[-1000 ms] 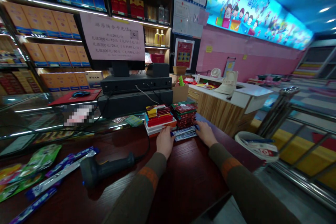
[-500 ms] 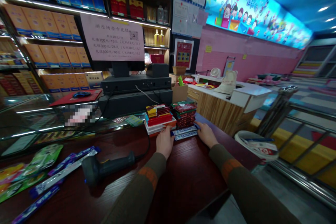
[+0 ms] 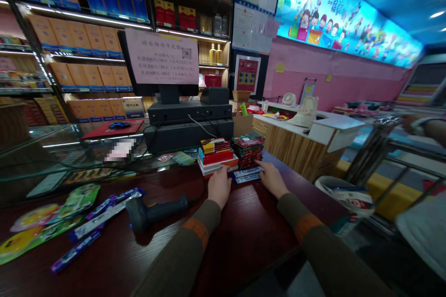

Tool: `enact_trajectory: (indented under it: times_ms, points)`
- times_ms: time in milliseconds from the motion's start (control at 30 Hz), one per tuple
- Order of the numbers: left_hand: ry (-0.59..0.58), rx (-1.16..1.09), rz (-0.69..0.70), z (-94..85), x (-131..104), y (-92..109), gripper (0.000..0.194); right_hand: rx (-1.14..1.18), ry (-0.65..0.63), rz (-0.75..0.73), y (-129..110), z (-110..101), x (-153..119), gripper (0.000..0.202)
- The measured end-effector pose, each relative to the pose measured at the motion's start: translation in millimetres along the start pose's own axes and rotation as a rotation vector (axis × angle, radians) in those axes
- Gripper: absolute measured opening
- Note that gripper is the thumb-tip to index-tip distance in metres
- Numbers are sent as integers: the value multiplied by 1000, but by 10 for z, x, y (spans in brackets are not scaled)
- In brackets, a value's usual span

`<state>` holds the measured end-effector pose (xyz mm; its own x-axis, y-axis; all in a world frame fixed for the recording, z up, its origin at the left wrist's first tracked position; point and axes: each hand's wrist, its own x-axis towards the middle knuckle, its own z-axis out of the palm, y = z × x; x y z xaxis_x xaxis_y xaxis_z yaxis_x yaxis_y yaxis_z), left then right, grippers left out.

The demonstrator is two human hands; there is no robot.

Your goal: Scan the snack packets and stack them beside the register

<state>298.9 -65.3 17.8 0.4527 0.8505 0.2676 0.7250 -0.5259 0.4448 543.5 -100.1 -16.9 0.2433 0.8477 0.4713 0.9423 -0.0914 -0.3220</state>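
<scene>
Two blue and white packets (image 3: 246,175) lie side by side on the dark red table (image 3: 251,232), against the front of two stacks. My left hand (image 3: 219,187) is at their left end, fingers closed at the packet ends and near the white boxes. At the right end is my right hand (image 3: 272,178), its fingertips pressed on the packet ends. Behind the packets stand a stack of dark red packets (image 3: 248,152) with a green one on top, and a stack of red, yellow and white boxes (image 3: 216,155).
A barcode scanner (image 3: 156,212) lies left of my arms, with purple sticks (image 3: 75,251) and colourful packages (image 3: 78,199) beyond. Behind is a monitor (image 3: 169,93) on black units. At right are a bin (image 3: 343,181), a railing and a person's arm (image 3: 427,126).
The view has shifted left, so things appear further right. The two packets sit closer together, against the stacks. Part of a person has come into view at the right edge.
</scene>
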Motion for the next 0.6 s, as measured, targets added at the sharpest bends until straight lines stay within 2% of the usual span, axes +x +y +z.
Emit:
enact_trajectory:
  times_ms: [333, 600]
  points:
    - [63, 52, 7, -356, -159, -114, 39, 102, 33, -155, -495, 32, -73, 53]
    - [91, 125, -53, -725, -368, -390, 36, 115, 32, -241, -999, 52, -111, 53]
